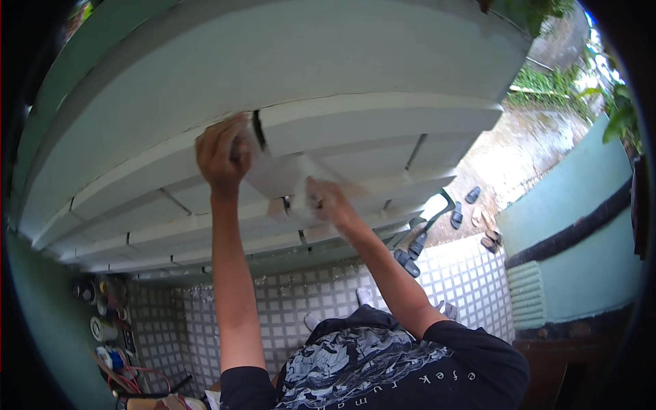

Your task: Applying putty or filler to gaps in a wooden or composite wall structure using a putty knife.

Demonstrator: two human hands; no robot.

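A thin whitish sheet (277, 175), smeared by motion, stretches between my two hands; whether it is plastic, paper or cloth I cannot tell. My left hand (224, 152) is closed on its left end, close against the white ledged wall (328, 130). Lower and to the right, my right hand (329, 202) pinches the other end with curled fingers. A dark upright slot (258, 128) shows in the wall's ledge just beside my left hand. The wall is built of stepped white bands with narrow dark gaps.
Cans and rolls (104, 329) stand at the lower left by the green wall. A green plastic chair (437, 210) is partly visible at the right. Sandals (406, 262) and other footwear lie on the tiled floor (465, 287) and wet concrete. A low green wall (574, 212) bounds the right.
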